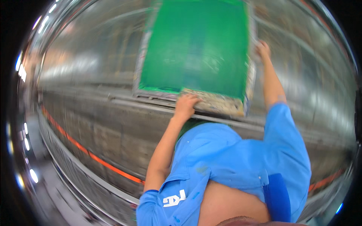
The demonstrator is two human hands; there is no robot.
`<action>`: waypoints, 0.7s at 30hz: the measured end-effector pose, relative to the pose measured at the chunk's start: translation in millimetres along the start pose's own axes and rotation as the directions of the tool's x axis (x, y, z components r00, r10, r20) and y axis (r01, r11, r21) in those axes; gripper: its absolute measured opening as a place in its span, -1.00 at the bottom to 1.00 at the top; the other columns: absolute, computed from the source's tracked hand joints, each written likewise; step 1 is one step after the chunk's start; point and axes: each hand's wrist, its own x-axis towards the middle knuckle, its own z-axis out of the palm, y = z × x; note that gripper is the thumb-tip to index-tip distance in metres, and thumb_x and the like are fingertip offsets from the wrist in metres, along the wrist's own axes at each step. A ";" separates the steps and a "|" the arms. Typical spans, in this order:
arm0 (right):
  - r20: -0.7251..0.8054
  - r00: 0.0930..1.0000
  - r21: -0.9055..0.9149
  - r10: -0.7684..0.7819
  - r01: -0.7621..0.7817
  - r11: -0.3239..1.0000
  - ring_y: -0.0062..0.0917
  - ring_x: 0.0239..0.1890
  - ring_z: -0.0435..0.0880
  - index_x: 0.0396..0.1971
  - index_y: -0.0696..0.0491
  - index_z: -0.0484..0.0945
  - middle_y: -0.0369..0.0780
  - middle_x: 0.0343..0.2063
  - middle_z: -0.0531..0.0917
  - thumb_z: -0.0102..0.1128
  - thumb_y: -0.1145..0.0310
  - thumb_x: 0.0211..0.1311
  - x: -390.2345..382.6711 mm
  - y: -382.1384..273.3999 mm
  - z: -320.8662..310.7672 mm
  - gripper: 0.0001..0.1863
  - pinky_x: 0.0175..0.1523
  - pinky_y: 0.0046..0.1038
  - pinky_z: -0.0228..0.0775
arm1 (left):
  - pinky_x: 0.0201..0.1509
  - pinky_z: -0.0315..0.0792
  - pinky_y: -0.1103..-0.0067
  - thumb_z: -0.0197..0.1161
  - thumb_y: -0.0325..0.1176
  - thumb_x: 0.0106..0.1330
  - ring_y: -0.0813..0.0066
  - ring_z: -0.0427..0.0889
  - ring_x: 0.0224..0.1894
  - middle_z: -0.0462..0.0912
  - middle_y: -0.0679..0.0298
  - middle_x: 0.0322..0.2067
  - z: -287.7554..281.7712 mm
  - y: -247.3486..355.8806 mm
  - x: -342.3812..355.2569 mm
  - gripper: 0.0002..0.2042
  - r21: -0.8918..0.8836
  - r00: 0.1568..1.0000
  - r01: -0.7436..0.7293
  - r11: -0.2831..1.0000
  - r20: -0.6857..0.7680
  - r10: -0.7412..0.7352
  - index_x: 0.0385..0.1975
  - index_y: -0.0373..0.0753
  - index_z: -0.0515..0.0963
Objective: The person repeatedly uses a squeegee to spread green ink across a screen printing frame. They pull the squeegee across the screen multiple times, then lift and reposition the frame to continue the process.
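A large screen-printing frame (250,75) with bright green mesh lies in front of me at the top of the view. Its light-coloured border is worn and stained, most of all along the near right edge. The far end runs out of the picture. My left hand (186,105) grips the near edge around its middle, fingers curled over the border. On the right side, farther away, my right hand (263,49) is closed on the frame's edge. Motion blur softens the fingers of both hands.
Beneath the frame runs a long grey metal table (94,67) with a rail along its near side. An orange strip (102,161) and metal railing (90,184) curve along the lower left. Bright lamps show at the left rim.
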 end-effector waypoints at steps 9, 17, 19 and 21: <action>-0.103 0.995 -0.360 -0.007 -0.031 0.932 -0.60 -0.59 0.51 0.09 0.10 0.55 -0.26 -0.51 0.59 0.09 0.24 0.42 17.7 -11.2 -4.0 -0.65 -0.56 -0.48 0.35 | 0.00 0.46 0.27 0.35 -0.45 -0.05 0.29 0.62 0.00 0.72 0.43 -0.17 11.8 2.5 15.8 -0.63 -0.036 0.997 0.045 0.998 0.067 -0.043 -0.22 0.18 0.75; -0.090 0.995 -0.398 0.051 -0.082 0.914 -0.69 -0.67 0.38 0.04 -0.01 0.57 -0.36 -0.63 0.46 0.02 0.36 0.46 19.6 -20.7 -44.8 -0.75 -0.62 -0.56 0.20 | -0.06 0.41 0.26 0.37 -0.39 -0.01 0.30 0.60 -0.07 0.70 0.45 -0.27 16.3 19.4 55.9 -0.67 -0.109 0.988 -0.022 0.994 0.147 0.038 -0.22 0.19 0.75; -0.087 0.995 -0.402 0.047 -0.078 0.912 -0.70 -0.67 0.37 0.03 0.00 0.58 -0.37 -0.63 0.46 0.03 0.35 0.46 16.8 -21.5 -52.1 -0.75 -0.62 -0.57 0.18 | -0.03 0.38 0.28 0.34 -0.37 0.03 0.31 0.56 -0.03 0.65 0.45 -0.29 19.7 26.5 56.5 -0.69 -0.070 0.985 0.030 0.997 0.172 -0.017 -0.23 0.20 0.74; -0.098 0.995 -0.392 -0.025 -0.016 0.920 -0.71 -0.67 0.37 0.02 0.01 0.59 -0.38 -0.62 0.46 0.04 0.35 0.45 11.7 -16.7 -54.0 -0.75 -0.61 -0.57 0.18 | -0.02 0.38 0.28 0.32 -0.37 0.05 0.33 0.55 -0.01 0.64 0.45 -0.28 21.4 28.2 54.5 -0.70 -0.044 0.984 -0.010 0.999 0.177 0.017 -0.23 0.21 0.74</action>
